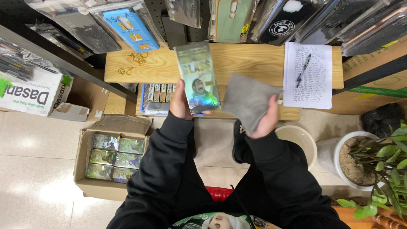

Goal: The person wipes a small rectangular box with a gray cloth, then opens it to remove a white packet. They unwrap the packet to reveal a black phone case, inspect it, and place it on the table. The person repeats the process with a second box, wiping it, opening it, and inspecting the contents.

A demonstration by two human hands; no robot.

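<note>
Small shop corner, tiled floor, wooden bench (237, 59) under racks of hanging phone cases (131, 29). Left hand (181, 104) is closed around the lower end of a shiny flat box (197, 77), thumb on the front, box upright and tilted slightly, held above the bench edge. Right hand (268, 121) grips a grey cloth (248, 101), bunched in the fingers, just beside the box but not touching it. Judgement: for a clean wipe, keep the box steady at its base and pass the cloth flat along the glossy face, not crumpled. Outward: blue tray (146, 111) of small packs on the bench, written sheet (313, 87) with pen (303, 68) to the right, carton (95, 180) of similar boxes on the floor left, potted plant (388, 161) right.
</note>
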